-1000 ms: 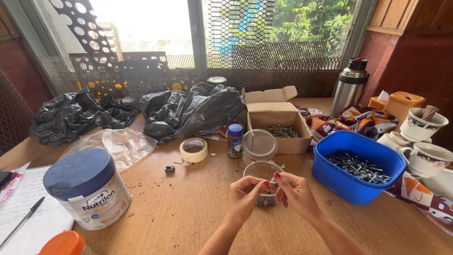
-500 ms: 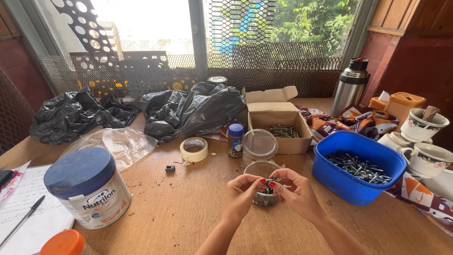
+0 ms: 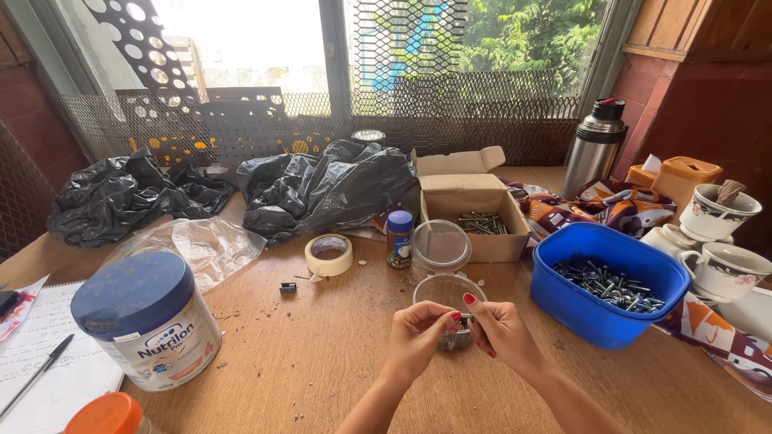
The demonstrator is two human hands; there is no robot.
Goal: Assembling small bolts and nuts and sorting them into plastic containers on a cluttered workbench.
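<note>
Centrally, both hands' grips, left and right, pinched on perhaps a screw over a clear tub, beside a blue bin.

Bare tabletop left of the hands; blue tub (full of screws) close on the right.

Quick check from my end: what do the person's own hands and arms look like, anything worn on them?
Both forearms are bare, with no sleeves, gloves or watch in view. The left hand and the right hand have red-painted fingernails. No rings or bracelets show from this angle.
</note>
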